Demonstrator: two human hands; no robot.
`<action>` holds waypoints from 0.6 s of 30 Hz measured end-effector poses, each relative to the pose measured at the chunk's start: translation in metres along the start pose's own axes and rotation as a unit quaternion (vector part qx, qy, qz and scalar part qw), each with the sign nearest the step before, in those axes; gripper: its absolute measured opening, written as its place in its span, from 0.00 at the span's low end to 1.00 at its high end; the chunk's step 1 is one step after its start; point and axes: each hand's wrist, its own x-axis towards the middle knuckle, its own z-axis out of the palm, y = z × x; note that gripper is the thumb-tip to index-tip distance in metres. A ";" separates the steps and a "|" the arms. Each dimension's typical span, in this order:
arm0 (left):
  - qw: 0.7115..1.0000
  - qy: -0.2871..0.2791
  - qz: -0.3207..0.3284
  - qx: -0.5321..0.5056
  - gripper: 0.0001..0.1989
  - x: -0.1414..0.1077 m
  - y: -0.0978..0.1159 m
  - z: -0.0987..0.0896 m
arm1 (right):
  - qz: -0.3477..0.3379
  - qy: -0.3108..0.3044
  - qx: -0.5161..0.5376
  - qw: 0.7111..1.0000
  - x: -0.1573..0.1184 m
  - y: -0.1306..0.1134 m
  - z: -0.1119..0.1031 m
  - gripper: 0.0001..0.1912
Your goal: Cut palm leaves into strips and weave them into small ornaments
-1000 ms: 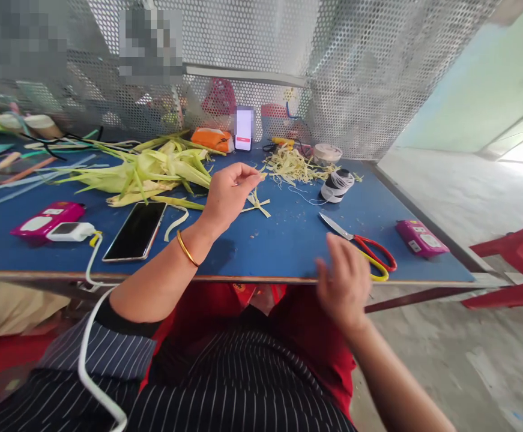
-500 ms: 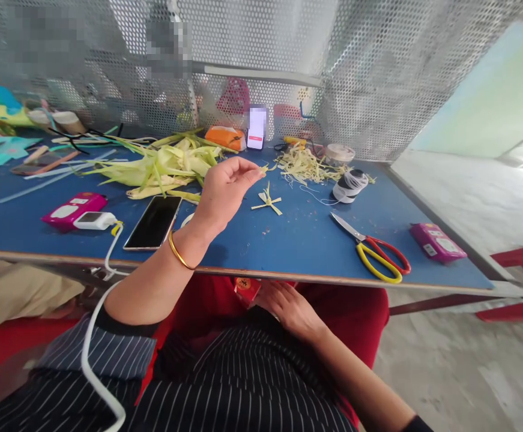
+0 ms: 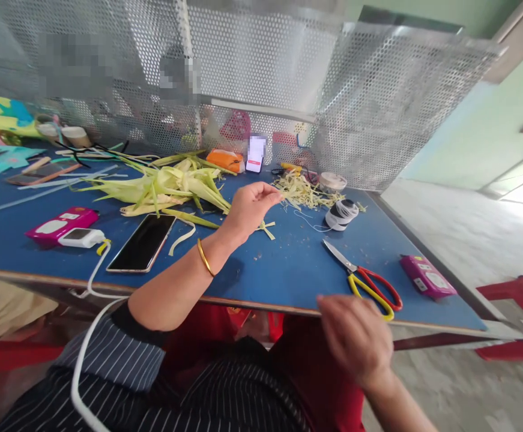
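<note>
My left hand [image 3: 253, 210] reaches over the table with thumb and fingertips pinched together, at the near edge of a pile of shredded husk scraps [image 3: 304, 189]. Whatever sits in the pinch blends with the scraps and cannot be made out. Below that hand lies a small knotted piece of husk strips [image 3: 268, 230], partly hidden by it. My right hand [image 3: 355, 339] is smeared by motion at the table's front edge, close to scissors [image 3: 355, 270] with one red and one yellow handle. Its fingers do not show clearly.
Green corn husks [image 3: 166, 186] lie left of centre, with a dark-screened phone [image 3: 143, 243] in front. A spool of white thread [image 3: 341, 215] stands right of the scraps. Pink packs [image 3: 427, 277] sit toward both sides. A perforated metal panel [image 3: 261, 66] rises behind; a white cable [image 3: 85, 360] crosses my left sleeve.
My left hand has moved right to the scraps with its fingers still pinched. My right hand has risen from my lap toward the scissors. The view has tilted up slightly.
</note>
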 end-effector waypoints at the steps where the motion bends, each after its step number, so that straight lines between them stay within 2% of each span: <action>1: 1.000 -0.012 -0.018 -0.011 0.03 0.004 -0.001 0.006 | 0.071 0.019 -0.025 0.997 0.022 0.017 -0.003 0.09; 2: 0.999 -0.028 -0.038 -0.020 0.03 0.007 -0.003 0.012 | 0.137 0.002 -0.027 0.990 0.044 0.035 -0.002 0.10; 4: 0.996 -0.041 -0.069 -0.037 0.04 0.011 -0.008 0.021 | 0.229 -0.080 -0.013 0.970 0.084 0.075 0.015 0.11; 6: 0.993 -0.041 -0.096 -0.057 0.04 0.013 -0.014 0.025 | 0.287 -0.198 -0.018 0.937 0.114 0.111 0.044 0.11; 8: 0.990 -0.033 -0.121 -0.069 0.04 0.013 -0.022 0.026 | 0.302 -0.229 -0.017 0.925 0.134 0.136 0.075 0.10; 12: 0.983 -0.022 -0.154 -0.099 0.06 0.009 -0.037 0.022 | 0.311 -0.254 -0.021 0.916 0.147 0.154 0.118 0.14; 15: 0.979 -0.020 -0.171 -0.112 0.05 0.007 -0.042 0.020 | 0.308 -0.258 -0.011 0.916 0.146 0.156 0.132 0.18; 18: 0.977 -0.021 -0.175 -0.116 0.05 0.006 -0.043 0.020 | 0.312 -0.245 0.000 0.918 0.145 0.157 0.135 0.14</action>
